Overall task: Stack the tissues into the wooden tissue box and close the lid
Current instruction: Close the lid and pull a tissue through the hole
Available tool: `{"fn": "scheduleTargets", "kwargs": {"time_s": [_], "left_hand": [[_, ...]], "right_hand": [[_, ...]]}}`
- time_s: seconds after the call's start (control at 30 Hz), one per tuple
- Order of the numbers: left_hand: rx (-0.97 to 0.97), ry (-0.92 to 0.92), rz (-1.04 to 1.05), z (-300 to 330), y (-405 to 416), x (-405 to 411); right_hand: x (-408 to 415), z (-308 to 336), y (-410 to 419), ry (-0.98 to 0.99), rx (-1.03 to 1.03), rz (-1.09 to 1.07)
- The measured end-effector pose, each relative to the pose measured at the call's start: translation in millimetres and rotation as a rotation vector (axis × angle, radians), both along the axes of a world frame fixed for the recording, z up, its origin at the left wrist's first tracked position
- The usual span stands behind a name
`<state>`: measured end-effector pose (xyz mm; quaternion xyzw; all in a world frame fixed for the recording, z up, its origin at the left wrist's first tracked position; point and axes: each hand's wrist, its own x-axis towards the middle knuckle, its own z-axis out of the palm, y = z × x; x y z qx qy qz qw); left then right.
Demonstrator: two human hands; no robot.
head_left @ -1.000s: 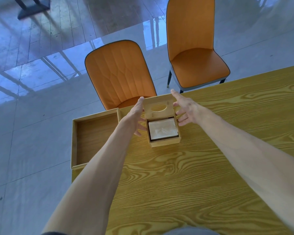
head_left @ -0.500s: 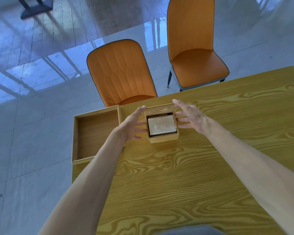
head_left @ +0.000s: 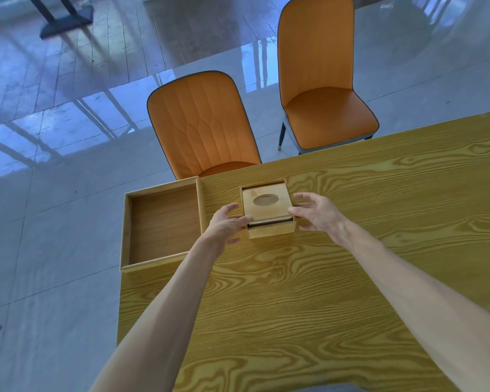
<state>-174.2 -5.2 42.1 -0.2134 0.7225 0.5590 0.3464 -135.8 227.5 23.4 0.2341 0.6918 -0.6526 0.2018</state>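
A small square wooden tissue box (head_left: 272, 230) stands on the table near its far left corner. Its lid (head_left: 266, 206), with an oval hole, lies almost flat over the box, leaving a thin dark gap along the front edge. The tissues inside are hidden by the lid. My left hand (head_left: 227, 224) sits at the box's left side, fingertips touching the lid's front left corner. My right hand (head_left: 317, 213) is at the right side, fingers spread, fingertips touching the lid's right edge.
A shallow wooden tray (head_left: 128, 230) lies left of the box, overhanging the table's left edge. Two orange chairs (head_left: 198, 125) (head_left: 323, 80) stand beyond the far edge of the wooden table (head_left: 323, 292). Glossy floor lies to the left.
The lid, upright behind the open box a second ago, has swung down over the tissues. Both hands came down with it to the box's sides.
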Motion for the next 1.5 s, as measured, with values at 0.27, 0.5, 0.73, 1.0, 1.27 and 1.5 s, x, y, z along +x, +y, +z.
{"fn": "scheduleTargets", "kwargs": {"time_s": [0.27, 0.5, 0.73, 1.0, 1.27, 1.5], "left_hand": [[-0.137, 0.136, -0.061, -14.4, 6.2, 3.6], [-0.189, 0.185, -0.106, -22.1, 10.0, 2.0], [-0.187, 0.173, -0.105, -24.4, 12.5, 0.2], [-0.200, 0.205, -0.106, -25.2, 13.8, 2.2], [-0.185, 0.215, -0.097, -27.2, 14.2, 2.9], [-0.186, 0.211, -0.095, -28.0, 14.9, 3.1]], "right_hand": [[7.1, -11.9, -6.7, 0.076, 0.122, -0.014], [3.1, -25.4, -6.3, 0.152, 0.292, 0.046], [-6.4, -16.2, -14.1, 0.469, 0.857, 0.198], [-44.4, 9.0, -57.1, 0.579, 1.189, 0.683], [-63.3, 5.2, -61.9, 0.562, 1.322, 0.914], [-70.2, -7.0, -59.2, 0.496, 1.208, 0.925]]}}
